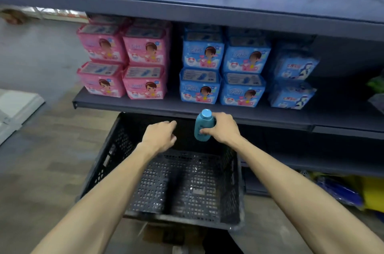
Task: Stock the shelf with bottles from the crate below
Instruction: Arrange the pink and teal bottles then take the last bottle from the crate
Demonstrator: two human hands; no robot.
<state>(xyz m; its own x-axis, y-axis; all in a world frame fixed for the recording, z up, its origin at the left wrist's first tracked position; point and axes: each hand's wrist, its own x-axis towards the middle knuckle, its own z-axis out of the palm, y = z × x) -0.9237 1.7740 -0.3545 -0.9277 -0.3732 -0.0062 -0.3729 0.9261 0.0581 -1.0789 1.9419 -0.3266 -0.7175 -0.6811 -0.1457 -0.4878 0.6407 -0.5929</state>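
Black crate [182, 183] looks emptied; right hand [223, 129] fingers wrap the blue bottle [203, 127], left hand [160, 136] loosely curled, holding nothing; lift it upright onto the shelf [249, 10]

One teal bottle [204, 125] is in view, and one black crate [116, 149], and two hands, the left hand [159, 136] and the right hand [223, 129]. On the middle shelf [124, 106] stand four pink packs [124, 62] at the left, four blue packs [224, 66] with the same picture, and two more blue packs of another design [295, 79] at the right. The top shelf [187, 7] carries cut-off containers whose number cannot be told.
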